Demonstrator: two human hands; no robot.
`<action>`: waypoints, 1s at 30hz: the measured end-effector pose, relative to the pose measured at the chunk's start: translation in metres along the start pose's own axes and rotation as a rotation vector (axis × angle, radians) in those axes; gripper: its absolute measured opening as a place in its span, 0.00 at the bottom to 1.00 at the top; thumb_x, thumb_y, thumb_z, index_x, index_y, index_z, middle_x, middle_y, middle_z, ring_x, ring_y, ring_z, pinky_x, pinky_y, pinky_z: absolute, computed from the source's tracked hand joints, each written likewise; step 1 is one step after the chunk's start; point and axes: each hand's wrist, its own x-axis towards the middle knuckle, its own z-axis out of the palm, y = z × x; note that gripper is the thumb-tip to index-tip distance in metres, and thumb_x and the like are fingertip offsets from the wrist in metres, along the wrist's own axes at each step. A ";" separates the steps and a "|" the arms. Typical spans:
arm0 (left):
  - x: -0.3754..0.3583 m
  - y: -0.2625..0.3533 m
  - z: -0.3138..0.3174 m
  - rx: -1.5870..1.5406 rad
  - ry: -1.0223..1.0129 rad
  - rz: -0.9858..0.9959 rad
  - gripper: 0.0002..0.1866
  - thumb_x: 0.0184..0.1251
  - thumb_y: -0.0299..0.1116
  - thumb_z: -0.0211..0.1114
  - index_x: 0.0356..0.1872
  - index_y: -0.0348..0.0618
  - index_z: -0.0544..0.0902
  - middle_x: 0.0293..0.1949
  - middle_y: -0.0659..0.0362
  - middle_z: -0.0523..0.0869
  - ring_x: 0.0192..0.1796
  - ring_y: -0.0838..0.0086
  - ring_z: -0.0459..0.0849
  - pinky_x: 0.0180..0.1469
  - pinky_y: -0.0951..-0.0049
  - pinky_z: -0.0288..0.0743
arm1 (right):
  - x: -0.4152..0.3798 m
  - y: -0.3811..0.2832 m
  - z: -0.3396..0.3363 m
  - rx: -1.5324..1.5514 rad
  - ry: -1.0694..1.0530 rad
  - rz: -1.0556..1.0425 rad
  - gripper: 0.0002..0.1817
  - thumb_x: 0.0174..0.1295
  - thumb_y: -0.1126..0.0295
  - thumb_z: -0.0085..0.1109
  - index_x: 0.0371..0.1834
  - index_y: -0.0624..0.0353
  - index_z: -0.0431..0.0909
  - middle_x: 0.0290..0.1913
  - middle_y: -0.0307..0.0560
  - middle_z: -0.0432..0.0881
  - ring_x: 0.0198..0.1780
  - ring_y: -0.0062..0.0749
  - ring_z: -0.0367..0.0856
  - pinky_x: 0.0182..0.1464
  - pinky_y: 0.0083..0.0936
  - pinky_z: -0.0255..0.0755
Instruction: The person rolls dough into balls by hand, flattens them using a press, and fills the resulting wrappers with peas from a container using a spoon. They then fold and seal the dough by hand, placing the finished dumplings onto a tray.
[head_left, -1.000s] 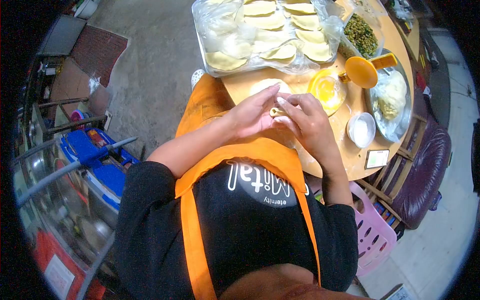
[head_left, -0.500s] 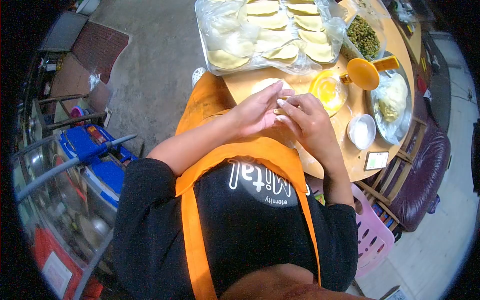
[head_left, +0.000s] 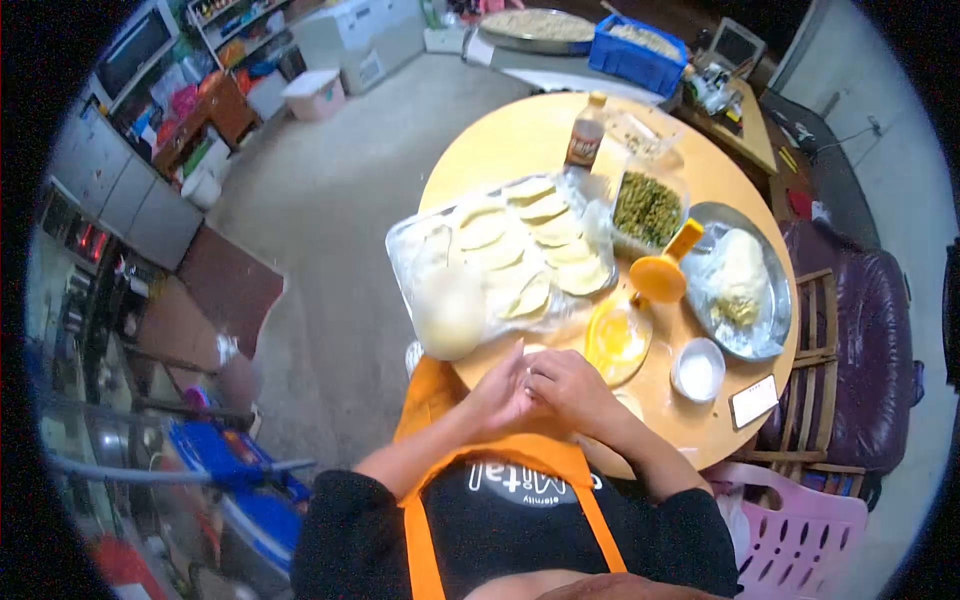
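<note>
My left hand [head_left: 500,392] and my right hand [head_left: 572,388] meet at the table's near edge. Their curled fingers come together around something small and hidden. Just past them lies an orange-yellow round press [head_left: 618,340], its orange lid [head_left: 658,279] raised. A metal tray [head_left: 402,262] holds several folded pale dough pieces [head_left: 484,228] partly under clear plastic. A blurred pale round shape [head_left: 450,312] covers its near left corner. To the right are a tub of green chopped filling [head_left: 647,208], a white powder bowl [head_left: 698,370] and a metal dish [head_left: 778,318] with dough [head_left: 742,270] in plastic.
On the round table [head_left: 470,150] stand a brown bottle [head_left: 585,135] and, at the right edge, a phone [head_left: 753,401]. A pink chair [head_left: 810,530] is at the lower right. Beyond the table are a blue crate [head_left: 635,55] and a large round tray [head_left: 538,32].
The view has tilted up and shows more of the table and room. The table things appear lower in the picture. Both hands remain together, with their fingers now closer in.
</note>
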 end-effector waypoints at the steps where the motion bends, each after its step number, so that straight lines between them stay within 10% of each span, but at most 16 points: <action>1: -0.001 0.004 0.005 0.088 0.074 0.029 0.29 0.82 0.51 0.42 0.68 0.35 0.68 0.61 0.51 0.78 0.63 0.66 0.79 0.66 0.66 0.75 | -0.002 0.003 -0.004 0.006 -0.008 -0.008 0.19 0.51 0.69 0.69 0.46 0.62 0.79 0.52 0.53 0.80 0.55 0.47 0.78 0.53 0.38 0.73; 5: 0.005 0.001 0.044 0.546 0.454 0.127 0.25 0.81 0.42 0.48 0.67 0.33 0.68 0.62 0.51 0.77 0.63 0.68 0.79 0.64 0.69 0.77 | -0.022 0.010 -0.005 -0.031 0.326 0.338 0.28 0.59 0.71 0.66 0.64 0.63 0.73 0.57 0.58 0.78 0.55 0.45 0.79 0.58 0.37 0.72; 8: 0.014 -0.005 0.064 0.746 0.458 0.119 0.17 0.80 0.37 0.50 0.59 0.35 0.72 0.53 0.55 0.81 0.55 0.71 0.83 0.53 0.71 0.81 | -0.045 0.018 0.025 0.706 0.486 0.707 0.25 0.65 0.73 0.62 0.65 0.66 0.71 0.59 0.54 0.78 0.54 0.35 0.81 0.57 0.30 0.74; 11: 0.009 0.003 0.030 1.259 0.528 0.022 0.14 0.79 0.36 0.53 0.54 0.36 0.75 0.45 0.57 0.83 0.45 0.75 0.86 0.43 0.77 0.81 | -0.058 0.016 0.020 0.938 0.194 0.896 0.23 0.67 0.70 0.61 0.62 0.69 0.72 0.55 0.49 0.80 0.53 0.25 0.80 0.51 0.23 0.77; 30: 0.015 0.007 0.056 1.754 0.593 0.247 0.14 0.74 0.37 0.58 0.32 0.36 0.80 0.19 0.60 0.79 0.22 0.78 0.79 0.25 0.74 0.70 | -0.049 -0.003 0.023 1.608 0.658 0.899 0.19 0.72 0.73 0.53 0.64 0.66 0.69 0.54 0.55 0.83 0.50 0.42 0.87 0.42 0.23 0.85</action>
